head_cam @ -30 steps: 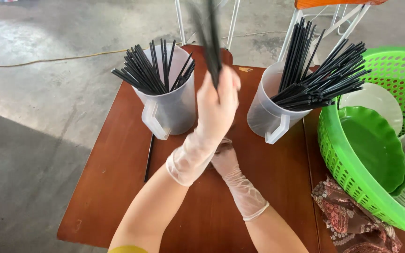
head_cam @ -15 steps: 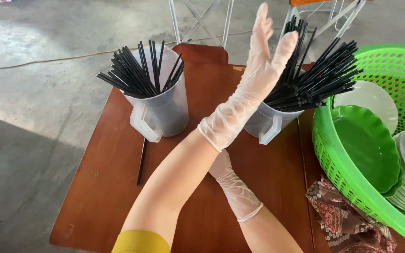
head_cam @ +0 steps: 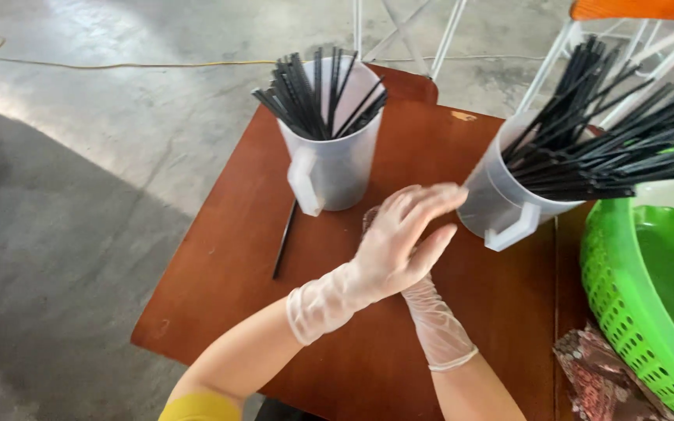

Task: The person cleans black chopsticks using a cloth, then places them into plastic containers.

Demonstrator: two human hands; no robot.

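Brown table (head_cam: 220,273): empty left hand (head_cam: 403,238) between two chopstick jugs (head_cam: 335,168).

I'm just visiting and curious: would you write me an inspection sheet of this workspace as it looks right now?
Surface: reddish-brown wooden table, one small pale scuff near the far edge.
Job's things: two translucent plastic jugs, left jug and right jug, both full of black chopsticks.
Clutter: one loose black chopstick beside the left jug; green plastic basket; patterned cloth.
Hands: left hand in a clear glove, laid over the right hand, also gloved; neither holds anything.
Cables: yellowish cord on the floor.
Surroundings: grey concrete floor; white metal frame.
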